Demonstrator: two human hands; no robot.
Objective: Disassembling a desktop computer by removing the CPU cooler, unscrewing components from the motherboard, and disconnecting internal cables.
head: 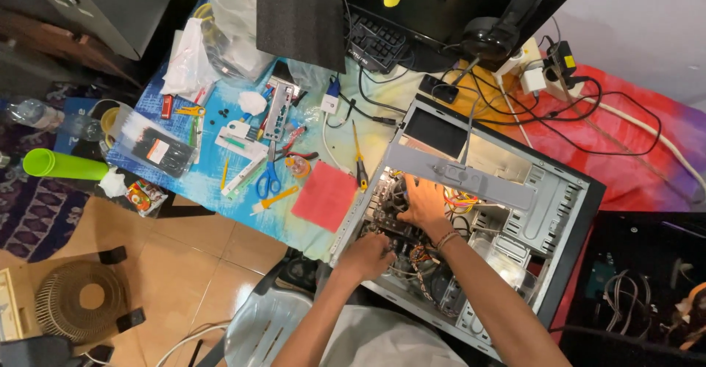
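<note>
This is looking like a home room doubling as a makeshift computer repair bench; an opened desktop computer case (515, 212) is lying on its side on a table under a bright patterned cloth (220, 183); scissors (269, 179), screwdrivers (359, 162), a bag of cable ties (156, 148) and small parts are lying scattered beside it; a keyboard (375, 42) and tangled cables (588, 117) are crowding the far edge; tiled flooring (184, 264), a rug (37, 220) and a floor fan (77, 301) are suggesting a house rather than a shop.
</note>
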